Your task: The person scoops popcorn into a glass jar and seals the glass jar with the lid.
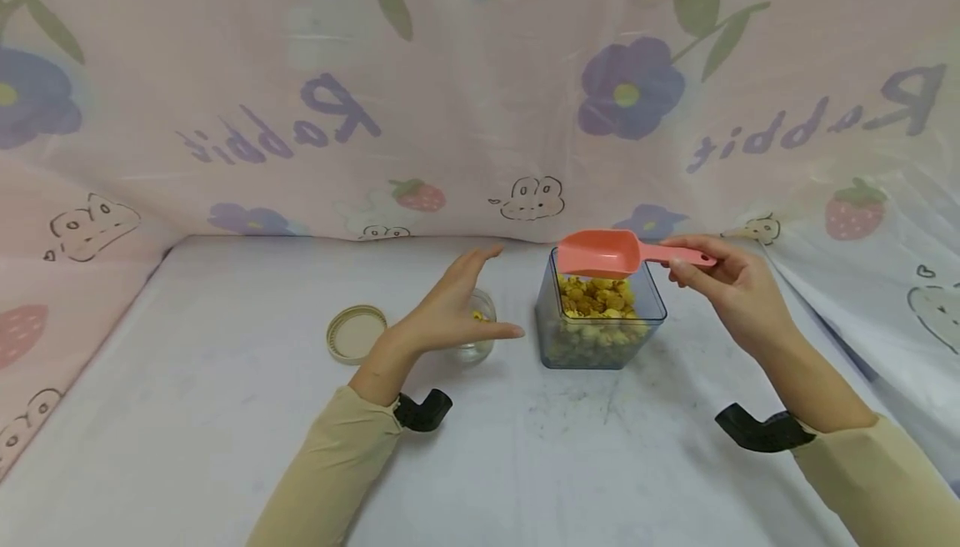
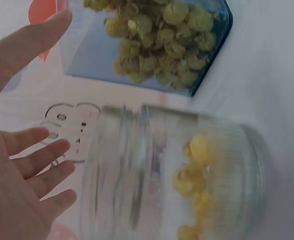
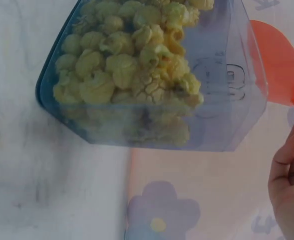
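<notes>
In my right hand (image 1: 738, 288) I pinch the handle of a pink-red scoop (image 1: 603, 253), held over a clear bluish square container (image 1: 551, 338). Yellow popcorn (image 1: 596, 301) fills much of that container, as the right wrist view also shows. My left hand (image 1: 450, 305) hovers above a clear glass jar (image 1: 472, 353), thumb and fingers spread wide apart and holding nothing. Through the jar's side in the left wrist view, several pieces of popcorn (image 2: 189, 180) lie near its bottom. Whether the scoop's bowl holds anything is hard to tell; it looks bare.
A round beige lid (image 1: 357, 335) lies on the white tabletop (image 1: 225, 414) left of the jar. Behind the table hangs a pink printed curtain (image 1: 480, 113) that meets its back edge. Black curved mounts (image 1: 423, 410) sit at both wrists.
</notes>
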`<state>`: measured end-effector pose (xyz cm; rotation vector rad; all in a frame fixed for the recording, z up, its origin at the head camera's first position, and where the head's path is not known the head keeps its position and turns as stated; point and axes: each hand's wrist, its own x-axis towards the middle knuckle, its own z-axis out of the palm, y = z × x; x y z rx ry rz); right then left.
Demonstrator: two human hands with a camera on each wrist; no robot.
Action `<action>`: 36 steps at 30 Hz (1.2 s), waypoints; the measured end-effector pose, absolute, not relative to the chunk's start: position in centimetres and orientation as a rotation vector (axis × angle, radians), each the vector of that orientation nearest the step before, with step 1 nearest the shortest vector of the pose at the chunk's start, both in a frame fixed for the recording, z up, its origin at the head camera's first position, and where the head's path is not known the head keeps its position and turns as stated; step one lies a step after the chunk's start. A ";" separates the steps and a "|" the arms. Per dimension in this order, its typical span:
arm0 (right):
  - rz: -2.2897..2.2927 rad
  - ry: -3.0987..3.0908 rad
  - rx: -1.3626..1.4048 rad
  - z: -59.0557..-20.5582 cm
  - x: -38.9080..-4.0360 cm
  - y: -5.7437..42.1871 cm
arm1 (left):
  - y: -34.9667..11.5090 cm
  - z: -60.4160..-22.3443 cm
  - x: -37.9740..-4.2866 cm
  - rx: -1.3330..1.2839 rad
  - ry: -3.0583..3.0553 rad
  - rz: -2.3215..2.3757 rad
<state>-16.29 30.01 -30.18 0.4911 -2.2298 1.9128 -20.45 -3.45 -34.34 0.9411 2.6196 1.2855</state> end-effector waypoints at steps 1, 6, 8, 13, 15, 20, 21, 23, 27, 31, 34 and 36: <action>1.909 -2.232 0.491 -30.2 -16.2 30.1 | -3.2 -34.3 -20.5 0.954 2.627 1.286; 1.917 -2.222 0.516 -30.2 -16.0 30.5 | -2.3 -34.2 -20.6 0.988 2.638 1.287; 1.920 -2.221 0.527 -30.2 -15.9 30.6 | -1.9 -34.1 -20.6 0.990 2.625 1.286; 1.923 -2.227 0.552 -30.1 -15.8 30.9 | -1.1 -34.0 -20.6 0.966 2.626 1.237; 1.906 -2.242 0.556 -30.1 -15.8 31.0 | -0.7 -34.0 -20.6 0.950 2.625 1.224; 1.839 -2.312 0.518 -30.0 -15.6 31.3 | 0.2 -34.1 -20.7 0.960 2.592 1.229; 1.827 -2.326 0.510 -29.9 -15.6 31.4 | 0.4 -34.1 -20.7 0.962 2.584 1.228; 1.811 -2.349 0.497 -29.9 -15.5 31.5 | 0.7 -34.3 -20.7 0.965 2.571 1.235; 1.795 -2.374 0.494 -29.9 -15.5 31.8 | 1.2 -34.4 -20.8 0.980 2.548 1.263; 1.794 -2.378 0.496 -30.0 -15.5 32.2 | 1.5 -34.5 -20.8 1.006 2.527 1.290; 1.811 -2.366 0.501 -30.1 -15.5 32.4 | 1.8 -34.6 -20.9 1.014 2.518 1.294; 1.813 -2.369 0.502 -30.1 -15.5 32.5 | 1.9 -34.6 -20.9 1.024 2.510 1.296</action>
